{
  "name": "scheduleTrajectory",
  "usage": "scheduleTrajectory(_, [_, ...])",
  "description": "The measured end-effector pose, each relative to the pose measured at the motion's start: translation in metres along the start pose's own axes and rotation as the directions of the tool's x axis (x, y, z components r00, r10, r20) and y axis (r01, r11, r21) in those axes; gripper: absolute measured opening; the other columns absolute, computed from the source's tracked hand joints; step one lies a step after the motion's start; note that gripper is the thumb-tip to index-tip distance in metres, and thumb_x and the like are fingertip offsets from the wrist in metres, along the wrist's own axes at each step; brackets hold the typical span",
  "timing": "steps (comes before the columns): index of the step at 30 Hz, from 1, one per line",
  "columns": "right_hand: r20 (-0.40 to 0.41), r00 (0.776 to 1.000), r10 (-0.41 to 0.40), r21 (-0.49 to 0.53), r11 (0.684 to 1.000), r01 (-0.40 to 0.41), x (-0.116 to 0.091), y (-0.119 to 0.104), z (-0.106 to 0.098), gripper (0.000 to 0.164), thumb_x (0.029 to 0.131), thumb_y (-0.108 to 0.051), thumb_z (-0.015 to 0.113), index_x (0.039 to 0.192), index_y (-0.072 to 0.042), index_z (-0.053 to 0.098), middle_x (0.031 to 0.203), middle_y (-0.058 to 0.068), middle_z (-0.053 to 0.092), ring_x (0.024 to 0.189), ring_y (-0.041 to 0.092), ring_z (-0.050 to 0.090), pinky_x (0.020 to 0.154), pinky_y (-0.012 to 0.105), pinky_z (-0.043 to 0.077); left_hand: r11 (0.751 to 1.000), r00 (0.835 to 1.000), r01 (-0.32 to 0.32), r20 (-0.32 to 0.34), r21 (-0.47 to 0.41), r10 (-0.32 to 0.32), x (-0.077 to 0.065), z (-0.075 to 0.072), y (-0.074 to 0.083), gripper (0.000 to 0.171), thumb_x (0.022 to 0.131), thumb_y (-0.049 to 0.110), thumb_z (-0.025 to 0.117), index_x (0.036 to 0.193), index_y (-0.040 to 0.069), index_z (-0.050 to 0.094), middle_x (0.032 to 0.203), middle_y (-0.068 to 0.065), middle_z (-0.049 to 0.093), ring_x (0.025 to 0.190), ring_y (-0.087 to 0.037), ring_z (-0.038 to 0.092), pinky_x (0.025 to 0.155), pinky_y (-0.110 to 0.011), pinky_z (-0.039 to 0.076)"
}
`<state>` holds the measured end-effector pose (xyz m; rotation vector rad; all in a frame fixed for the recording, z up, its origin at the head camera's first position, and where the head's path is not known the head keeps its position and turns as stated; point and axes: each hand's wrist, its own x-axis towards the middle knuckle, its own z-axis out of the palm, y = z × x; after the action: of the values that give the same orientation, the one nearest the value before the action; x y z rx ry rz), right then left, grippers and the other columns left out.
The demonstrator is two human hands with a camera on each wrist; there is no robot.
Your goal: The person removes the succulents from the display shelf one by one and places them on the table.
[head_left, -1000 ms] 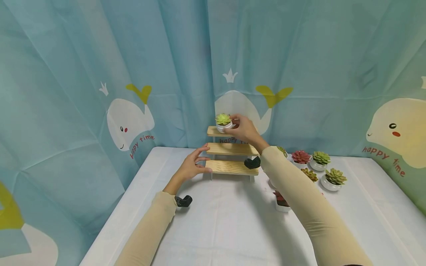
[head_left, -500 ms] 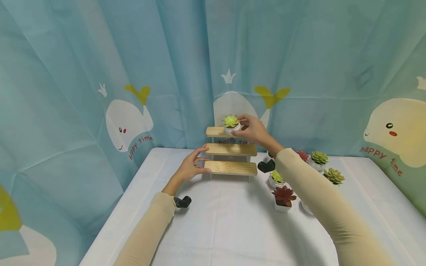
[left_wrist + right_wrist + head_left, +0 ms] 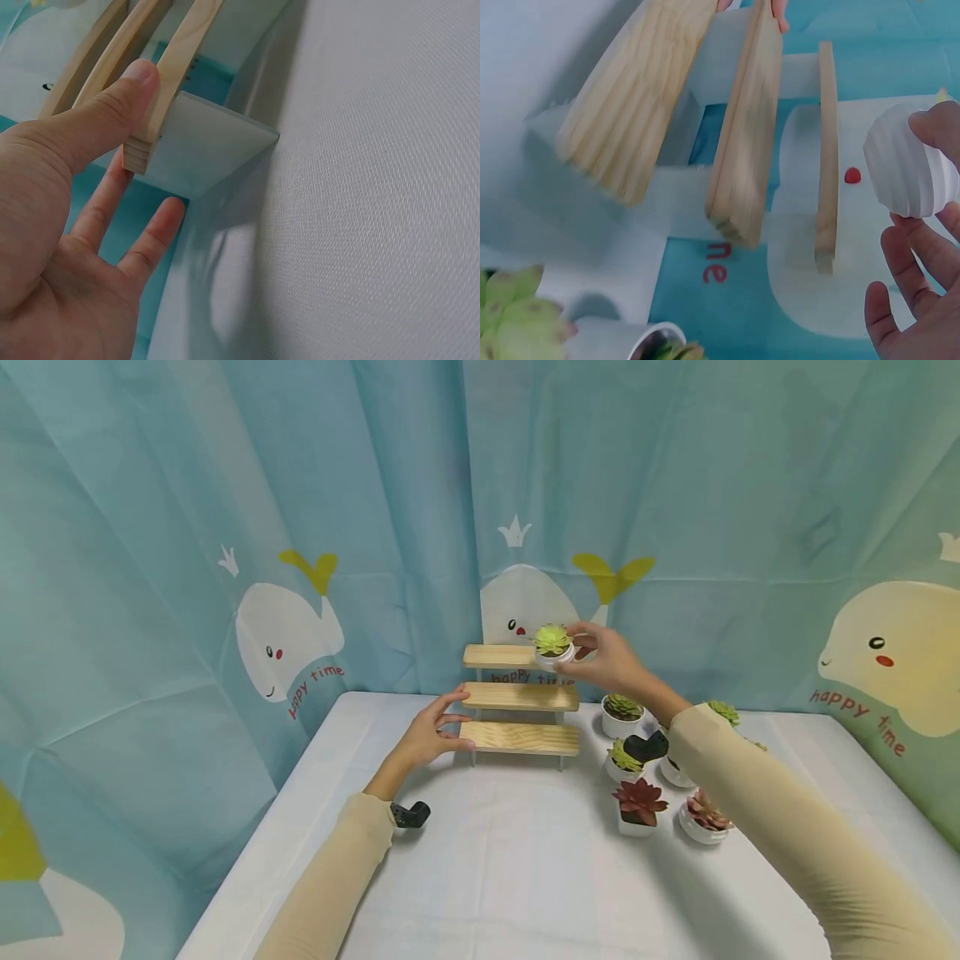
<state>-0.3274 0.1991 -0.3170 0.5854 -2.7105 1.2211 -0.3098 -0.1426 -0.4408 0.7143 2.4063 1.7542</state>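
Note:
A three-tier wooden stand point(image 3: 521, 737) with pale side supports stands at the back of the table. My left hand point(image 3: 427, 739) grips its left end; in the left wrist view the thumb point(image 3: 124, 105) lies against the lowest plank, with two fingers spread below. Over the right end of the top plank point(image 3: 498, 656), my right hand point(image 3: 611, 664) holds a light-green succulent point(image 3: 553, 642) by its small white pot. The right wrist view shows the ribbed pot point(image 3: 900, 161) upright between thumb and fingers, with a gap between it and the top plank.
Right of the stand are several potted succulents, including a green one point(image 3: 622, 710), a dark red one point(image 3: 639, 802) in a square pot and a pinkish one point(image 3: 707, 817). My right sleeve covers others. A blue whale-print curtain point(image 3: 405, 527) hangs close behind the stand.
My right hand has carried the light-green succulent rightward along the top plank, from its left part to its right end. My left hand has stayed on the stand.

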Motion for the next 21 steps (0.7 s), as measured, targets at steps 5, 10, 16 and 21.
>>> scheduleTrajectory(5, [-0.002, 1.000, -0.009, -0.033, 0.999, 0.009, -0.014, 0.011, -0.012, 0.065, 0.091, -0.033, 0.081, 0.143, -0.007, 0.053, 0.134, 0.021, 0.065, 0.115, 0.033, 0.061, 0.087, 0.050, 0.051, 1.000, 1.000, -0.008, 0.001, -0.002, 0.008, 0.000, 0.000, 0.000, 0.086, 0.081, -0.001, 0.085, 0.155, 0.013, 0.044, 0.170, 0.005, 0.023, 0.131, -0.031, 0.058, 0.090, -0.038, 0.057])
scheduleTrajectory(10, [-0.008, 1.000, -0.002, -0.062, 0.998, 0.001, -0.034, 0.019, -0.026, 0.067, 0.090, -0.038, 0.081, 0.144, -0.008, 0.053, 0.133, 0.019, 0.066, 0.111, 0.029, 0.061, 0.084, 0.046, 0.052, 1.000, 1.000, -0.008, -0.001, -0.005, 0.008, 0.000, 0.000, -0.001, 0.087, 0.081, -0.002, 0.085, 0.155, 0.013, 0.043, 0.170, 0.005, 0.023, 0.131, -0.031, 0.058, 0.088, -0.036, 0.057])
scheduleTrajectory(16, [-0.013, 1.000, 0.008, -0.099, 0.995, -0.009, -0.062, 0.026, -0.045, 0.068, 0.091, -0.038, 0.080, 0.145, -0.008, 0.052, 0.131, 0.018, 0.066, 0.110, 0.031, 0.062, 0.077, 0.042, 0.053, 1.000, 1.000, -0.005, -0.001, -0.008, 0.005, 0.001, 0.000, -0.002, 0.087, 0.081, -0.002, 0.086, 0.155, 0.012, 0.043, 0.169, 0.006, 0.024, 0.131, -0.030, 0.058, 0.088, -0.039, 0.057])
scheduleTrajectory(21, [-0.047, 0.999, 0.026, -0.132, 0.991, -0.032, -0.084, 0.030, -0.057, 0.066, 0.091, -0.036, 0.081, 0.145, -0.008, 0.053, 0.126, 0.019, 0.069, 0.108, 0.031, 0.063, 0.077, 0.038, 0.053, 1.000, 1.000, -0.004, -0.009, -0.010, 0.004, 0.000, 0.000, -0.001, 0.087, 0.080, -0.002, 0.086, 0.155, 0.013, 0.044, 0.169, 0.006, 0.024, 0.131, -0.031, 0.058, 0.089, -0.041, 0.057])
